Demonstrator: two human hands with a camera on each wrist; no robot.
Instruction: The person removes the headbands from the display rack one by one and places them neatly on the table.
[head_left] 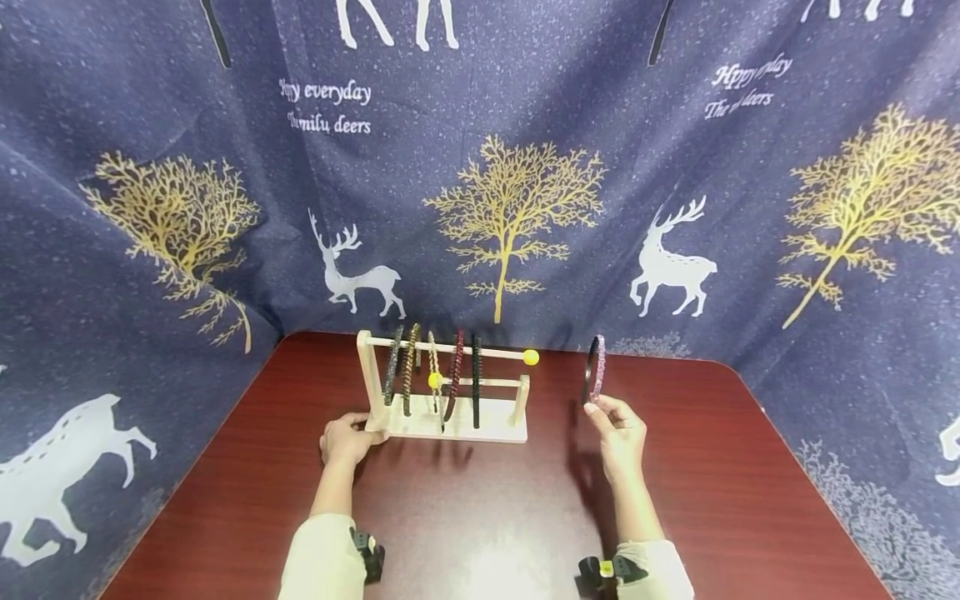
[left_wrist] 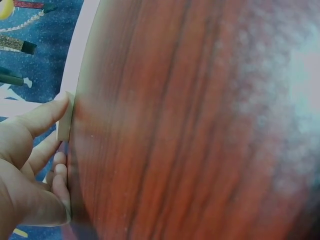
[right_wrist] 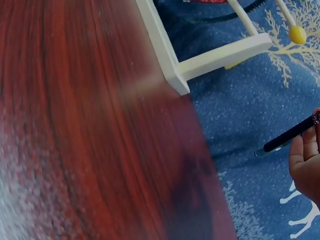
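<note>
**Headband held up beside the rack**

Right hand [head_left: 618, 429] pinches a pink sparkly headband [head_left: 596, 369] at its lower end, upright, just right of the wooden rack [head_left: 442, 425]. Left hand [head_left: 347, 437] grips the rack's left base corner, fingers curled round the edge. Five headbands hang on the rack, which stands on the reddish table [head_left: 712, 467].

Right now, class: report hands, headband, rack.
Left hand holds the rack base. Right hand pinches a pink headband, upright, clear of the rack. Path unobstructed.
</note>
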